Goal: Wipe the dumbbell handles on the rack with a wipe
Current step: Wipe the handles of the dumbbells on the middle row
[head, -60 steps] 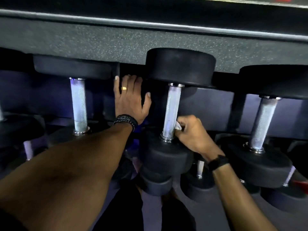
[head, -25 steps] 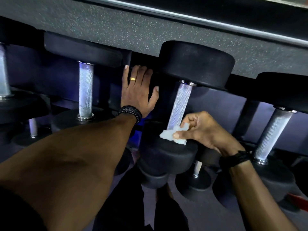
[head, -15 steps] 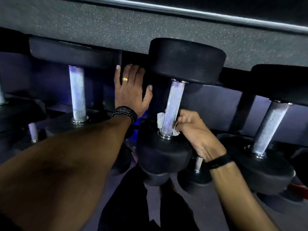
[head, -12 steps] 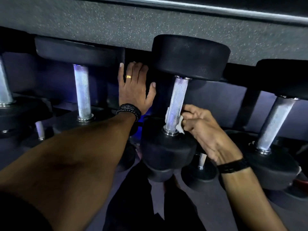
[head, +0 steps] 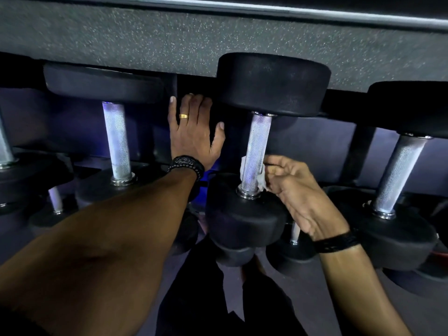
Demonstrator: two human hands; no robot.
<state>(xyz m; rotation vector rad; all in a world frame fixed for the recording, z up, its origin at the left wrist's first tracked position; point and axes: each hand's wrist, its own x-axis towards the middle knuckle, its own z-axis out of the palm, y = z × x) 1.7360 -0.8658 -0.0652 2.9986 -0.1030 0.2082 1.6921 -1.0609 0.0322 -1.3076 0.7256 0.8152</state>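
- While the left hand [head: 194, 134] lies flat with its fingers straight against the dark upright of the rack [head: 358, 151], between two weight heads, the right hand [head: 298, 190] does the work on the middle dumbbell [head: 244, 219].
- Its fingers are curled around the low end of the knurled handle [head: 257, 151], pinching a white wipe [head: 260, 180] against the metal; a bit of the wipe peeks out on the far left side of the bar as well, so it seems wrapped most of the way round.
- That wipe sits just above the chrome collar, touching the handle, right over the lower black head.
- By my reckoning this is the wiping step itself, on this one bar, at its bottom end; the upper stretch of the handle is bare above the hand.
- What comes next, I'd guess, calls for sliding the wrapped wipe up the bar toward the upper head, keeping the squeeze firm so the cloth follows the knurling instead of bunching.
- A neighbouring handle on the left [head: 116, 141] and another on the right [head: 400, 175] stand in the same row, with nothing touching them; whether they are already clean I cannot tell.
- Smaller dumbbells show on a lower tier, partly hidden behind the arms.
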